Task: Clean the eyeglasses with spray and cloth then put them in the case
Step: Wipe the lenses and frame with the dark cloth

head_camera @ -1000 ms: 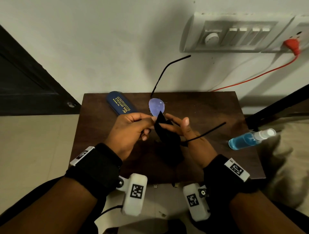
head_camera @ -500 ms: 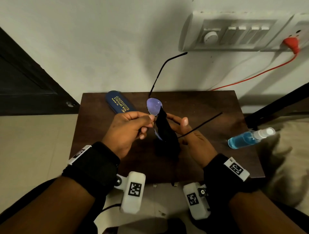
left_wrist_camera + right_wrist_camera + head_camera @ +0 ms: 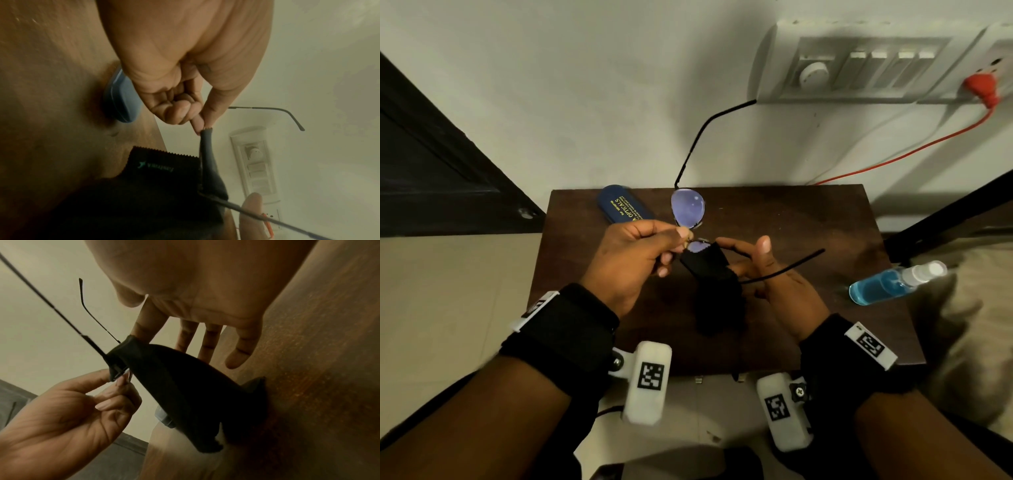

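My left hand (image 3: 683, 236) pinches the thin-framed eyeglasses (image 3: 688, 209) at the bridge, above the middle of the brown table (image 3: 808, 219). A black cloth (image 3: 709, 270) is folded over the near lens and hangs down toward the table. The straight fingers of my right hand (image 3: 741, 245) lie under that cloth, thumb raised off it, and one temple crosses the palm. In the left wrist view the pinch (image 3: 202, 128) sits at the cloth's (image 3: 164, 186) top. The shut blue case (image 3: 619, 207) lies at the table's back left. The blue spray bottle (image 3: 883, 286) lies on the right edge.
A switch panel (image 3: 859, 65) with a red plug (image 3: 983, 85) and cord is on the wall behind. A dark door (image 3: 431, 171) stands at the left. Beige fabric (image 3: 979, 308) lies beside the table's right edge.
The cloth has slid away from the bridge, baring a strip of the near lens. My right thumb has come off the cloth. The left hand's pinch is unchanged.
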